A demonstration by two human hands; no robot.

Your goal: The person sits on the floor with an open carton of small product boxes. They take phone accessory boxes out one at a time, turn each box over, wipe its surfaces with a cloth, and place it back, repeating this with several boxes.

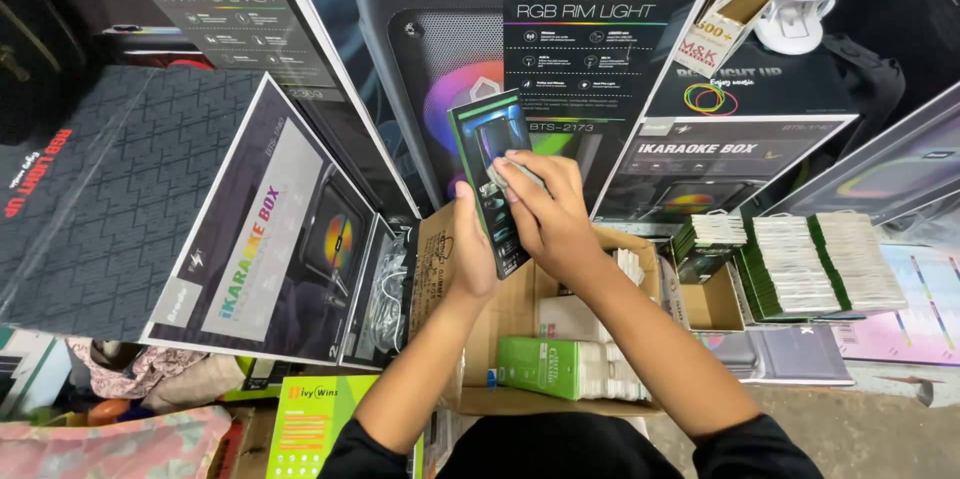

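Nearest the camera, two dark sleeves [560,449] frame the bottom edge of the view, with both bare forearms extending upward from them. The left hand [472,257] grips the left edge of a small dark retail package [490,174], thumb on the front face, fingers clenched around the back. The right hand [548,217] grips the same package from the right side, its fingers [520,171] curled over the front face near the package middle. The package is held upright, slightly tilted, above an open cardboard carton [500,314]; its hang-tab top points toward the large boxes behind.

Inside the carton, below the forearms, lies a green-and-white box [540,367] next to further white packs [615,379]. To the right of the carton, a small open cardboard box [712,304] sits beside rows of green-edged white packages [820,264] stacked on edge.

To the left of the carton, a large dark speaker box [265,239] leans at an angle, with bagged cables [385,294] just beside it. Behind the held package stand tall speaker boxes [580,49] printed with colour-ring graphics. A bright green box [310,424] lies at the lower left, near patterned fabric [110,444]
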